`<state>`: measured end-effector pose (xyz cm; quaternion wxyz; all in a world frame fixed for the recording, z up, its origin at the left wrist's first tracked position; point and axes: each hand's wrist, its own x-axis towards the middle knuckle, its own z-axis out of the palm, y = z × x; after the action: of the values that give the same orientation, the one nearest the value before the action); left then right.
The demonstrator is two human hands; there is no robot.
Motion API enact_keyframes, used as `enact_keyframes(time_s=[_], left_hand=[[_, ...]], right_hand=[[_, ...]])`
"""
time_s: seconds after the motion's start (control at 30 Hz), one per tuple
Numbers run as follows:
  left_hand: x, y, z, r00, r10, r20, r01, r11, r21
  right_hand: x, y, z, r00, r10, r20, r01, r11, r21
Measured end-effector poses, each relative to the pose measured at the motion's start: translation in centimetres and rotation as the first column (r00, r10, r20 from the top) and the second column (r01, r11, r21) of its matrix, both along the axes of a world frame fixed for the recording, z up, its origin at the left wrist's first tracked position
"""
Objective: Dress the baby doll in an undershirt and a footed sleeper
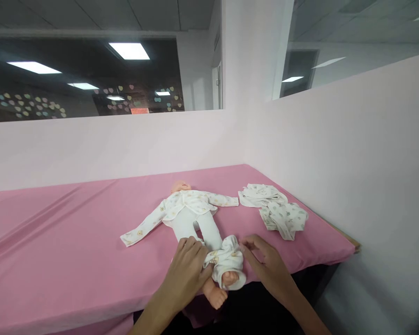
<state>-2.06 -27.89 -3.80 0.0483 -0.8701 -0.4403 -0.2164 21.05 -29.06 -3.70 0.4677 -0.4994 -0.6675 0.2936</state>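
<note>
Pink sheeting [84,251] underlies the doll [185,221]. The left hand [187,264] clutches a bunched garment [226,255]; the right hand [268,264], half-curled, touches it, grip unclear

A doll [209,228] lies on the pink tabletop [73,260], and the left hand [188,266] and right hand [263,260] are at the patterned garment [227,255] bunched around its one foot [230,278].
</note>
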Motion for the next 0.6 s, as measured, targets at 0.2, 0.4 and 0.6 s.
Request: enact_keyframes(time_s=[0.2, 0.4, 0.6], left_hand=[[0.7, 1.2, 0.1, 0.983, 0.029, 0.184, -0.005, 0.992, -0.129], [0.7, 1.3, 2.2, 0.906, 0.149, 0.397, 0.022, 0.918, -0.395], [-0.7, 1.9, 4.7, 0.817, 0.091, 0.569, 0.313, 0.758, -0.572]], right_hand=[[-2.2, 3.5, 3.7, 0.918, 0.389, 0.077, -0.368, 0.908, -0.201], [-3.1, 8.6, 5.1, 0.695, 0.715, -0.071, -0.666, 0.604, -0.437], [-2.5, 10.7, 4.6, 0.746, 0.650, -0.146, -0.627, 0.611, -0.483]])
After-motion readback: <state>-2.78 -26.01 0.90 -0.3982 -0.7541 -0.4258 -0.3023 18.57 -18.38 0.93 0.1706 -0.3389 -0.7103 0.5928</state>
